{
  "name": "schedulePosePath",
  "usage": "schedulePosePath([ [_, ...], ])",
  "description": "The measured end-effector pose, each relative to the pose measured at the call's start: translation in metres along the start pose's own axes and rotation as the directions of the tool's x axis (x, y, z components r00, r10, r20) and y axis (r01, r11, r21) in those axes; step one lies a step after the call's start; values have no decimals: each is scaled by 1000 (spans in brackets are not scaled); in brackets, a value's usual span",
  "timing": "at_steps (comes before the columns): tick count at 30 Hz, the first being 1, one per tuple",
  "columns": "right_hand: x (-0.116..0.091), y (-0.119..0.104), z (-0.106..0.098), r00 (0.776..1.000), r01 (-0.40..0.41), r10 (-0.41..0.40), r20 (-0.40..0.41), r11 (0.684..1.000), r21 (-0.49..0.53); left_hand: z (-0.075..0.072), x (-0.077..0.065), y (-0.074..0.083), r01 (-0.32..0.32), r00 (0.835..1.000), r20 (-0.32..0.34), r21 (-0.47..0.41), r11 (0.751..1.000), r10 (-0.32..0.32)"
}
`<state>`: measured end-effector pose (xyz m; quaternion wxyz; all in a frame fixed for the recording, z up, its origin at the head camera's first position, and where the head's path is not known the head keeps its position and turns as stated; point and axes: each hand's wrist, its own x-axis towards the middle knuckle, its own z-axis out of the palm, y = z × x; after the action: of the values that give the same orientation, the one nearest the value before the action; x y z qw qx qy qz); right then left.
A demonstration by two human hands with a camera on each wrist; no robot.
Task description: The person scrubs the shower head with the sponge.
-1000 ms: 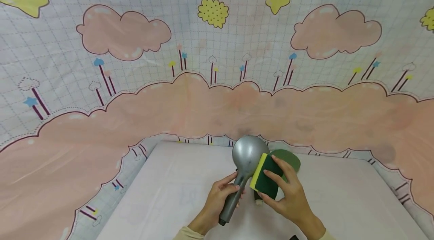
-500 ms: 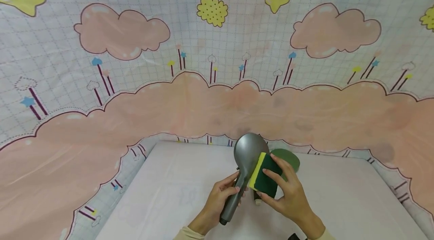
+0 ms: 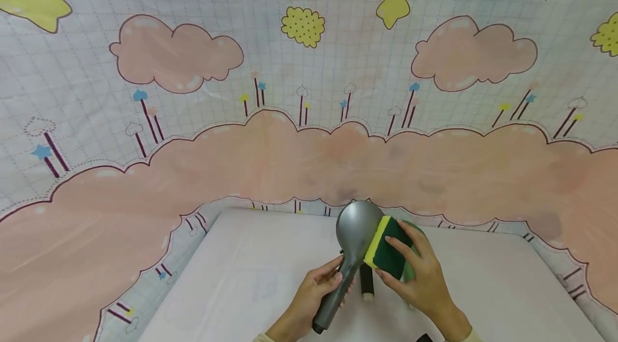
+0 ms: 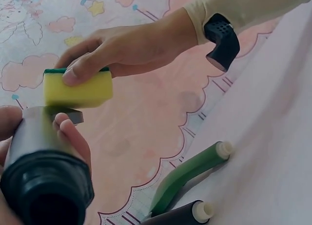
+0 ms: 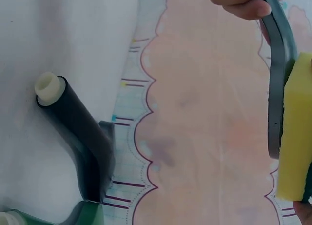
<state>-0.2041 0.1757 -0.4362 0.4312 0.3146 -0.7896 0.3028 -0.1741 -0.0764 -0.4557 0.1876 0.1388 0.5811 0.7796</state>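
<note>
My left hand (image 3: 316,291) grips a grey shower head (image 3: 357,226) by its handle, with the round head tilted up and away. In my right hand (image 3: 429,277) is a sponge (image 3: 390,248), yellow with a dark green scouring side, pinched between thumb and fingers. The sponge's yellow side rests against the right edge of the shower head; in the right wrist view the yellow sponge (image 5: 296,132) lies along its back. From the left wrist view, the black threaded handle end (image 4: 51,191) points at the camera, and the right hand (image 4: 122,47) holds the sponge from above.
On the white table (image 3: 241,272) behind the hands lie a green shower head (image 4: 187,176) and a black one (image 5: 80,137), both partly hidden in the head view. A cloud-patterned cloth (image 3: 309,165) stands behind the table.
The sponge and right hand have shifted slightly right along the shower head. More of the black handle on the table shows. The camera view has tipped up a little.
</note>
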Motion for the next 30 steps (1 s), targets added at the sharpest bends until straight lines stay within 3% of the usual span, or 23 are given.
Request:
schedulePosePath([
  [5, 4, 3, 0, 1000, -2, 2, -6, 1000, -9, -2, 1, -1, -10, 999, 42, -11, 1000, 10],
  [11, 12, 7, -2, 1000, -13, 13, -12, 1000, -28, -1, 2, -1, 36, 994, 102, -74, 997, -28],
  [19, 10, 0, 2, 1000, -11, 11, 0, 1000, -6, -2, -1, -4, 56, 991, 129, -167, 984, -35],
  [25, 12, -10, 9, 999, 42, -42, -29, 999, 4, -1, 0, -4, 57, 990, 135, -181, 982, -33],
  [30, 10, -16, 11, 998, 63, -63, 7, 998, 2, 0, 2, -3, 49, 992, 123, -162, 986, -29],
])
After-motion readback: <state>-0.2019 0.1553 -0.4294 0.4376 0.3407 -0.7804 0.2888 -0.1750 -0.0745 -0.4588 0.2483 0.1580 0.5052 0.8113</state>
